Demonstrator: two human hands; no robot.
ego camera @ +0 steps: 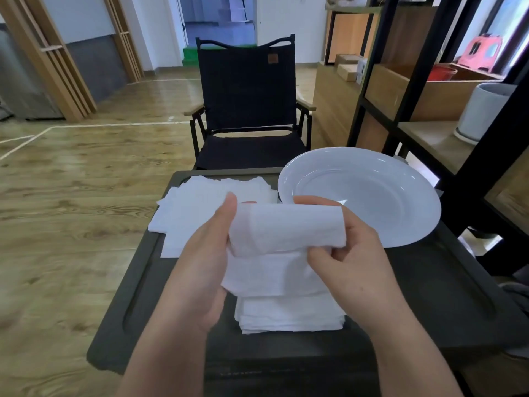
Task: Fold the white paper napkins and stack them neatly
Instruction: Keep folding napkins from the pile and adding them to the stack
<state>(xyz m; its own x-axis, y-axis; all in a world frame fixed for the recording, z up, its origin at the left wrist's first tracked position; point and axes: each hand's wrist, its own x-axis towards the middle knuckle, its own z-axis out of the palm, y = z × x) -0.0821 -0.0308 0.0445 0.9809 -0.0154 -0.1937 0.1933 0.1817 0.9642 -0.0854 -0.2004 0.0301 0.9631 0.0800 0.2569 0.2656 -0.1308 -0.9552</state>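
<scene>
mid-fold: napkin held over the near stack

so both hands are up off the tray point(429, 282) with one napkin point(283, 239) between them. left hand point(200, 259) grips the napkin's left end, thumb laid along the top edge, fingers curled behind the paper and mostly hidden. right hand point(352, 253) pinches the right end, thumb underneath at the lower edge, fingers wrapped over the top. the upper part of the sheet is rolled over toward the person, lower part hangs loose, so it looks like a fold half made, done in the air, probably so the edges can be lined up before it goes down.

the napkin hangs right above the stack point(289, 316) of folded ones at the near middle of the tray, likely so the drop is short and it lands square. can't tell if the hanging edge touches the stack.

the pile point(194, 207) of unfolded sheets lies at the far left of the tray, loosely fanned, hanging over the left rim, within easy reach of the left hand. a plate point(400, 219) sits at the far right, overhanging the tray's right edge, nothing on it, just beside the pile.

judgement: several done, plenty left in the pile. next move needs edges matched and a crease pressed; thin paper will slip or skew easily.

beyond the tray a chair point(246, 104), shelves point(429, 81) to the right.
</scene>
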